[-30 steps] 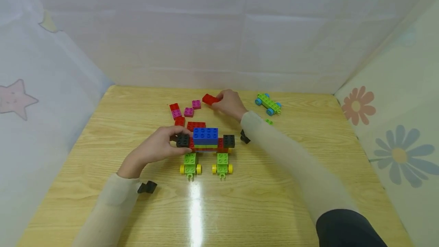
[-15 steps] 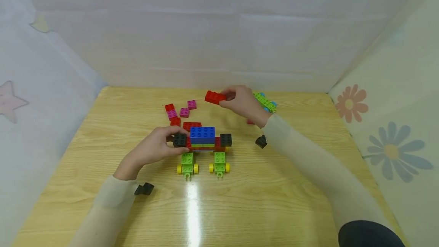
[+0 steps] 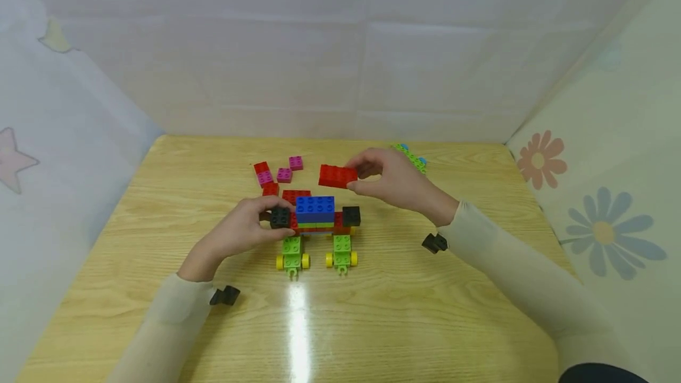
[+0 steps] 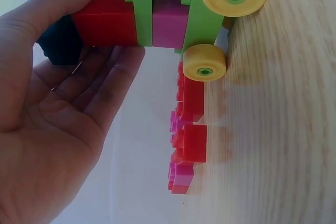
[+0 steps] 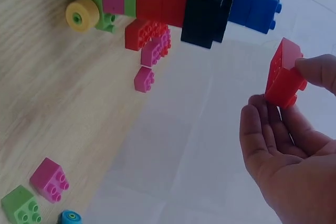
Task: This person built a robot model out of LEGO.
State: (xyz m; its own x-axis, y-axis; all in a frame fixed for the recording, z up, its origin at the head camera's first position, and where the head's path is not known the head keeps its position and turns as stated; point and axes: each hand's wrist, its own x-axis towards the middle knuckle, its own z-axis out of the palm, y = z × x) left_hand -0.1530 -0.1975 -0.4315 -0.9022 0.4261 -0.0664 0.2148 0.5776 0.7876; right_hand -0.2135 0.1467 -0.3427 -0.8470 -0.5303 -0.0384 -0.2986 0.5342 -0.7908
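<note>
My left hand point(image 3: 236, 229) grips the left end of a toy-brick vehicle, around a red brick point(image 4: 107, 22) beside a black one point(image 3: 280, 217). The vehicle stands on two green wheeled bases with yellow wheels point(image 4: 205, 62). A blue brick point(image 3: 315, 208) tops its middle, and a second black brick point(image 3: 351, 216) projects at the right end. Between thumb and fingertips, my right hand point(image 3: 399, 179) pinches a long red brick point(image 3: 336, 176) in the air, behind and right of the blue one. In the right wrist view this red brick point(image 5: 284, 74) has its studs facing away from the vehicle.
Behind the vehicle lie loose red bricks point(image 3: 296, 195) and pink bricks point(image 3: 284, 175) on the wooden table point(image 3: 425, 312). A green wheeled base point(image 3: 412, 158) sits at the back right, partly hidden by my right hand. White sheeting point(image 3: 266, 64) closes off the far side.
My right hand has lifted the red brick from the back of the table and brought it nearer the vehicle. My left hand keeps its grip in the same place.
</note>
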